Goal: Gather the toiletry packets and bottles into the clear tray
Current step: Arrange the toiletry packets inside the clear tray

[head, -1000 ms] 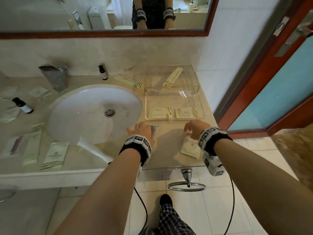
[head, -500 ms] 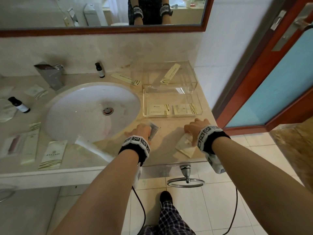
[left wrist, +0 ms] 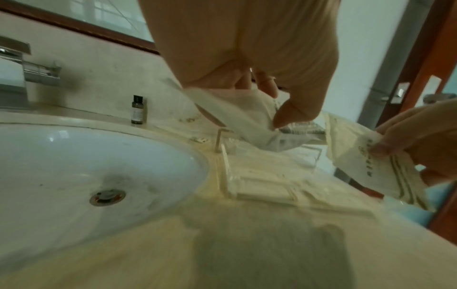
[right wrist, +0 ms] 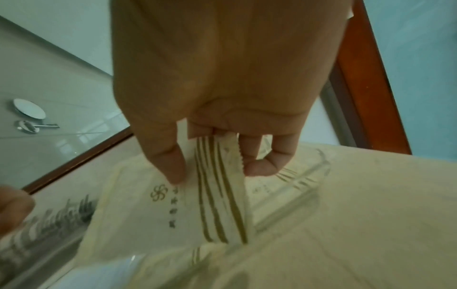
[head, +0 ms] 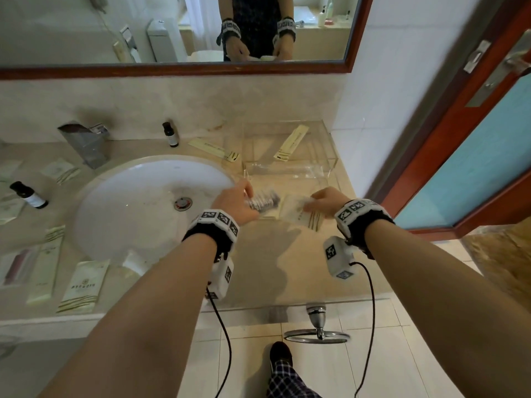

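Observation:
The clear tray (head: 330,156) stands on the counter to the right of the sink, with cream packets lying in it. Above its front part, my left hand (head: 244,196) pinches a grey printed packet (head: 264,201) between thumb and fingers. In the left wrist view the same hand (left wrist: 274,109) holds this packet (left wrist: 247,121) over the tray's near wall (left wrist: 222,176). Beside it, my right hand (head: 319,201) pinches a cream packet with gold stripes (head: 301,216). The right wrist view shows that hand (right wrist: 212,168) gripping the striped packet (right wrist: 197,211) by its edge.
The white sink (head: 138,208) and faucet (head: 86,145) lie to the left. Two small dark bottles (head: 171,135) (head: 28,195) and several cream packets (head: 83,285) are on the counter. A long packet (head: 214,149) lies beside the tray. A red door frame (head: 459,139) stands at the right.
Both hands have lifted their packets off the counter's front and carried them forward to above the tray's front part.

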The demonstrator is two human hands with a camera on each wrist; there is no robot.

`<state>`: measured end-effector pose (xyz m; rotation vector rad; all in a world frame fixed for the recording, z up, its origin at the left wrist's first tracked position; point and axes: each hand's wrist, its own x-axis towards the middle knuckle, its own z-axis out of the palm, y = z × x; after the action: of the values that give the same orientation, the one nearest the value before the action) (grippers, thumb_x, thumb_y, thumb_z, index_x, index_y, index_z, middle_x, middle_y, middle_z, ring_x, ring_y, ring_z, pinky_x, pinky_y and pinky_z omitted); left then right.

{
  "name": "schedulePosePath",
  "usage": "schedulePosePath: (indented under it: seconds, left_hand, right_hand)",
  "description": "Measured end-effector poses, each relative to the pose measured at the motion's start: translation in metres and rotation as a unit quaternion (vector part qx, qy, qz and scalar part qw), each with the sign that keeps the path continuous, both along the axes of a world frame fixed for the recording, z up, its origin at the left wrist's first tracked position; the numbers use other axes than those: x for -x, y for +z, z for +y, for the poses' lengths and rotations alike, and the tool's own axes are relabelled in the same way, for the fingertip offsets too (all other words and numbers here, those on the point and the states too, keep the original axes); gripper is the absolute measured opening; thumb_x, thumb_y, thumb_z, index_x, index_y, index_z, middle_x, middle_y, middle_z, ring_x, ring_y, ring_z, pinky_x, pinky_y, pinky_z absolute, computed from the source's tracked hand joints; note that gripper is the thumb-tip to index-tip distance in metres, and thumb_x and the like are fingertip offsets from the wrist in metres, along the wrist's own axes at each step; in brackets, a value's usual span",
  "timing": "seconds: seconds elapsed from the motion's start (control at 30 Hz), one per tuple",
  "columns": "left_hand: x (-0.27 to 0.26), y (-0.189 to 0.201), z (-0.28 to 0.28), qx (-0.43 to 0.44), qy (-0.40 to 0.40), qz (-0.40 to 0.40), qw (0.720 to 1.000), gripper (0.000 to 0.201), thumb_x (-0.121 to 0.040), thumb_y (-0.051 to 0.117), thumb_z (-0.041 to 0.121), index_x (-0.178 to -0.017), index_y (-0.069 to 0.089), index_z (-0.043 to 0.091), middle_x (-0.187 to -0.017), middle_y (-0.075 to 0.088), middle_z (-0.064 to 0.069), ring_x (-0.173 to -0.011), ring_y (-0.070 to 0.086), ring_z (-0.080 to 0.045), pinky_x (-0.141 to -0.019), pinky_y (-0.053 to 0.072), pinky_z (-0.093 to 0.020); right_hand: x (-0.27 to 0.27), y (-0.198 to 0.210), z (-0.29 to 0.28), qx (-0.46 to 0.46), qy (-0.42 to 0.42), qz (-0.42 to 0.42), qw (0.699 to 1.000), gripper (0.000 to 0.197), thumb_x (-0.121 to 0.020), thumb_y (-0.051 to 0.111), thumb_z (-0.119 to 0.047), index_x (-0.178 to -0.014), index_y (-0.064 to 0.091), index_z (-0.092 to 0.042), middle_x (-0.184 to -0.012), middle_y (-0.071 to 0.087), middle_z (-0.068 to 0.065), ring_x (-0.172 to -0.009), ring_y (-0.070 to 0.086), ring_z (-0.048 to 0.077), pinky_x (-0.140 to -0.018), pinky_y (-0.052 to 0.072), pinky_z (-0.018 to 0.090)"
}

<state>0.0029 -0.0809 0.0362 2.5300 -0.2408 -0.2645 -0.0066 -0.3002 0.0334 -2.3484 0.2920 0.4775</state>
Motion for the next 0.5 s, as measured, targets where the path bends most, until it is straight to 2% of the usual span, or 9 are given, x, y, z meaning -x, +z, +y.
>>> schedulePosePath:
  seconds: [0.1,0.17,0.23,0.3,0.43,0.5]
  left_hand:
    - [-0.021,0.012,-0.004,0.014,0.021,-0.027,0.999,0.041,-0.068,0.073,0.014,-0.098,0.046,0.022,-0.104,0.067,-0.012,-0.078,0.062,-0.026,-0.061,0.055,-0.03]
    - [-0.032,0.014,-0.008,0.011,0.029,-0.029,0.999,0.044,-0.069,0.073,0.014,-0.104,0.048,0.022,-0.104,0.067,-0.011,-0.077,0.06,-0.024,-0.063,0.054,-0.03]
    - [-0.042,0.013,-0.013,0.006,0.035,-0.028,0.999,0.047,-0.069,0.072,0.013,-0.108,0.048,0.023,-0.104,0.067,-0.01,-0.081,0.063,-0.026,-0.069,0.057,-0.034]
    - [-0.052,0.009,-0.018,-0.001,0.036,-0.026,0.999,0.047,-0.07,0.071,0.012,-0.109,0.049,0.023,-0.104,0.068,-0.01,-0.085,0.065,-0.029,-0.073,0.059,-0.039]
    - [-0.072,0.0,-0.029,0.01,0.044,-0.024,0.999,0.033,-0.078,0.065,0.01,-0.109,0.055,0.019,-0.104,0.068,-0.011,-0.089,0.064,-0.03,-0.079,0.057,-0.042]
    - [-0.082,-0.003,-0.035,0.015,0.037,-0.015,0.999,0.031,-0.08,0.064,0.008,-0.109,0.056,0.016,-0.105,0.067,-0.013,-0.09,0.064,-0.03,-0.081,0.057,-0.042]
  right_hand:
    - [-0.019,0.005,-0.001,-0.016,-0.019,-0.04,0.999,0.029,-0.09,0.056,-0.015,-0.112,0.061,0.004,-0.107,0.064,0.018,-0.09,0.056,0.023,-0.068,0.045,0.025]
    - [-0.029,0.006,-0.004,-0.026,-0.037,-0.063,0.997,0.03,-0.088,0.059,-0.013,-0.116,0.059,-0.001,-0.115,0.064,0.017,-0.1,0.06,0.028,-0.077,0.046,0.029]
    - [-0.04,0.005,-0.01,-0.043,-0.063,-0.076,0.994,0.034,-0.086,0.063,-0.01,-0.118,0.058,-0.004,-0.118,0.063,0.017,-0.107,0.061,0.031,-0.083,0.048,0.032]
    - [-0.049,0.004,-0.015,-0.054,-0.08,-0.082,0.992,0.032,-0.085,0.063,-0.009,-0.117,0.059,-0.005,-0.116,0.064,0.017,-0.107,0.061,0.032,-0.086,0.049,0.034]
    - [-0.066,-0.001,-0.026,-0.062,-0.091,-0.078,0.991,0.023,-0.087,0.056,-0.007,-0.11,0.063,-0.006,-0.102,0.064,0.013,-0.089,0.057,0.023,-0.076,0.044,0.031]
    - [-0.076,-0.005,-0.031,-0.055,-0.094,-0.075,0.991,0.024,-0.087,0.053,-0.005,-0.109,0.065,-0.006,-0.096,0.06,0.008,-0.089,0.054,0.02,-0.076,0.042,0.029]
